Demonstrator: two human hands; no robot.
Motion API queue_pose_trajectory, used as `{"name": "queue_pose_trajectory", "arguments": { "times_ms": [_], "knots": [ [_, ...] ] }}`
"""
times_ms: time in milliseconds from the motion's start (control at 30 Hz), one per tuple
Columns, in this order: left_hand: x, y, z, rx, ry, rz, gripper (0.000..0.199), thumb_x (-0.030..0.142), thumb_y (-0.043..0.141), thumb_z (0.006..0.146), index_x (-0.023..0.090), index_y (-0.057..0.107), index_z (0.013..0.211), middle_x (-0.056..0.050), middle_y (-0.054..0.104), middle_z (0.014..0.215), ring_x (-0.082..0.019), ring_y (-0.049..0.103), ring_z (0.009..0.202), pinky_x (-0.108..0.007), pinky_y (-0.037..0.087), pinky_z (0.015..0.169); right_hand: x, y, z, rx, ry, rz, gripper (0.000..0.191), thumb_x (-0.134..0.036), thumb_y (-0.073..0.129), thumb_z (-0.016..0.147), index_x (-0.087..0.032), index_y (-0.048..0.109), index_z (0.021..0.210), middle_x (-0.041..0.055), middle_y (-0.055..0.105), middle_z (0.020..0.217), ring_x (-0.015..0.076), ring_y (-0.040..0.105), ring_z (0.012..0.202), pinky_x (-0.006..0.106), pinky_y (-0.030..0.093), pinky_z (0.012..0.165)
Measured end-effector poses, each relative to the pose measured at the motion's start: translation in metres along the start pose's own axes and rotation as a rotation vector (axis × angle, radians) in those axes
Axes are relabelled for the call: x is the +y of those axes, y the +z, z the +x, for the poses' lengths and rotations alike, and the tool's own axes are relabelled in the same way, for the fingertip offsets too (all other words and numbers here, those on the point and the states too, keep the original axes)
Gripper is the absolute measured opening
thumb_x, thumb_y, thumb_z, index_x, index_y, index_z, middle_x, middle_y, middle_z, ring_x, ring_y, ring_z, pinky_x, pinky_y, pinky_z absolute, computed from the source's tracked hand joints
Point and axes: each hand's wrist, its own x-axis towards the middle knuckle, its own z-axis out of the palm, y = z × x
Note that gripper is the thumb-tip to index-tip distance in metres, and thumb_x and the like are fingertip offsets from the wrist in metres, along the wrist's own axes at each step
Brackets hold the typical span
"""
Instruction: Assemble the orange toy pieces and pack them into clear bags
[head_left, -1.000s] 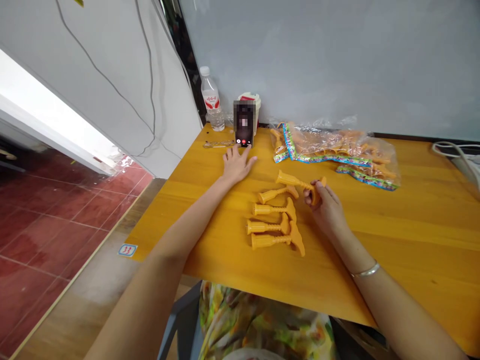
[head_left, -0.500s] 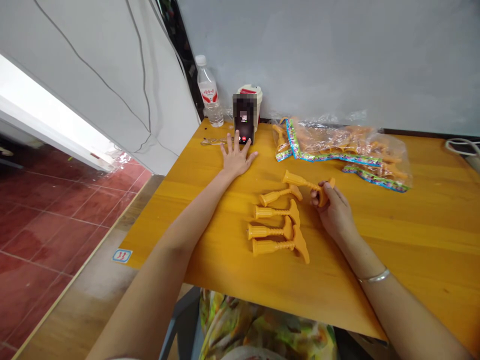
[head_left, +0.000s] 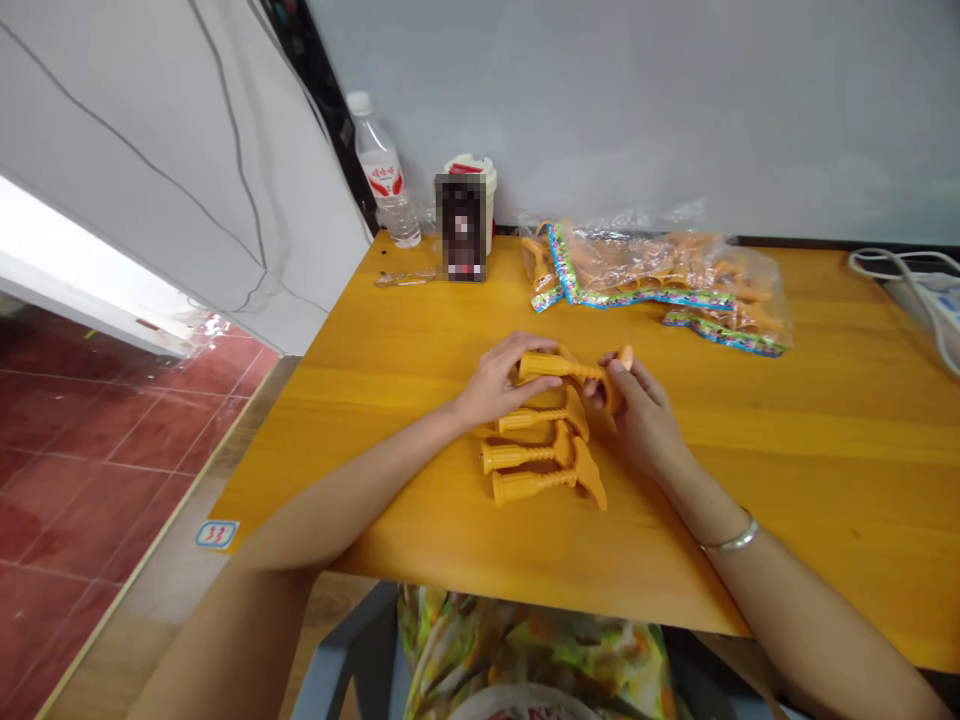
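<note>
An orange plastic hammer (head_left: 551, 366) lies level above the wooden table, its curved head end between the fingers of my right hand (head_left: 637, 405). My left hand (head_left: 501, 380) is around the ribbed handle end, thumb below and fingers above, spread apart; whether it touches the handle is unclear. Just behind this hammer, part of another orange piece shows, mostly hidden. Nearer to me lie three more orange hammers in a column: an upper one (head_left: 534, 418), a middle one (head_left: 521, 457) and a lower one (head_left: 532, 486), with heads to the right.
Clear bags of orange pieces (head_left: 652, 275) lie at the table's back. A phone (head_left: 462, 235) leans on a white cup (head_left: 489, 195), beside a water bottle (head_left: 386, 180). White cables (head_left: 900, 262) are at the back right. The table's front edge (head_left: 540, 603) is near my lap.
My left hand has come from beside the phone toward me and right, to the hammer's handle. My right hand still holds the hammer. The camera view has shifted slightly.
</note>
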Motion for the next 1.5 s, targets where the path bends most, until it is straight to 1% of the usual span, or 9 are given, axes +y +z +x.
{"name": "queue_pose_trajectory", "arguments": {
  "times_ms": [133,467,800,967,1167,1233,1333,1433,1500],
  "knots": [
    [-0.005,0.000,-0.001,-0.009,-0.050,0.001,0.035,0.049,0.072,0.082,0.017,0.063,0.094,-0.003,0.069,0.083,-0.014,0.064,0.074,-0.027,0.050,0.073,-0.006,0.002,-0.002,-0.054,-0.012,-0.073,0.037,-0.055,0.066,0.085,-0.026,0.057,0.106,-0.0040,0.062,0.070,0.0128,0.055,0.062,0.027,0.046,0.065],
    [0.017,-0.010,0.010,-0.202,0.025,-0.070,0.022,0.037,0.066,0.089,0.018,0.070,0.101,-0.006,0.076,0.096,-0.015,0.071,0.084,-0.025,0.053,0.080,-0.022,0.007,-0.012,-0.164,-0.083,-0.213,0.036,-0.058,0.065,0.086,-0.027,0.054,0.103,-0.0017,0.064,0.072,0.0163,0.060,0.065,0.032,0.050,0.064],
    [0.040,-0.026,0.023,-0.348,-0.286,-0.275,0.022,0.034,0.074,0.081,0.015,0.074,0.093,-0.004,0.077,0.090,-0.015,0.071,0.082,-0.024,0.052,0.078,-0.021,0.002,-0.018,-0.219,-0.129,-0.218,0.033,-0.056,0.065,0.087,-0.028,0.056,0.099,0.0004,0.064,0.078,0.0185,0.064,0.072,0.036,0.054,0.070],
    [0.038,-0.039,0.032,-0.531,-0.402,-0.361,0.022,0.035,0.072,0.081,0.015,0.074,0.089,-0.002,0.073,0.080,-0.011,0.064,0.071,-0.021,0.049,0.068,-0.019,-0.009,-0.018,-0.295,-0.284,-0.377,0.022,-0.043,0.064,0.091,-0.029,0.058,0.106,0.0035,0.067,0.093,0.0202,0.065,0.079,0.037,0.053,0.073],
    [0.034,-0.051,0.035,-0.896,-0.688,-0.512,0.037,0.050,0.071,0.080,0.014,0.072,0.084,0.005,0.055,0.052,-0.005,0.037,0.039,-0.020,0.026,0.039,-0.026,-0.016,-0.014,-0.543,-0.614,-0.667,0.003,-0.031,0.065,0.089,-0.030,0.065,0.092,0.0038,0.071,0.094,0.0207,0.064,0.080,0.037,0.047,0.072],
    [0.037,-0.048,0.034,-0.818,-0.570,-0.420,0.034,0.048,0.071,0.081,0.015,0.073,0.085,0.003,0.060,0.058,-0.006,0.046,0.045,-0.020,0.034,0.045,-0.028,-0.011,-0.017,-0.423,-0.515,-0.642,0.012,-0.039,0.065,0.089,-0.028,0.063,0.090,0.0029,0.069,0.081,0.0189,0.062,0.069,0.035,0.045,0.066],
    [0.041,-0.035,0.028,-0.514,-0.271,-0.115,0.026,0.041,0.069,0.085,0.018,0.075,0.096,-0.001,0.073,0.083,-0.012,0.065,0.071,-0.022,0.048,0.068,-0.030,0.003,-0.023,-0.223,-0.171,-0.358,0.024,-0.051,0.058,0.093,-0.027,0.055,0.095,-0.0039,0.056,0.057,0.0143,0.049,0.048,0.030,0.039,0.051],
    [0.038,-0.022,0.021,-0.320,-0.046,0.144,0.027,0.039,0.063,0.091,0.019,0.073,0.105,-0.007,0.076,0.099,-0.016,0.070,0.084,-0.025,0.050,0.078,-0.029,0.012,-0.023,-0.171,0.089,-0.079,0.027,-0.052,0.051,0.095,-0.026,0.050,0.092,-0.0088,0.041,0.043,0.0116,0.034,0.038,0.026,0.031,0.043],
    [0.032,-0.016,0.018,-0.272,0.004,0.158,0.025,0.038,0.062,0.092,0.019,0.073,0.105,-0.007,0.076,0.099,-0.016,0.071,0.084,-0.024,0.051,0.079,-0.028,0.011,-0.019,-0.174,0.115,-0.071,0.029,-0.054,0.045,0.097,-0.025,0.052,0.095,-0.0066,0.045,0.045,0.0127,0.038,0.039,0.027,0.033,0.043]
  ]
}}
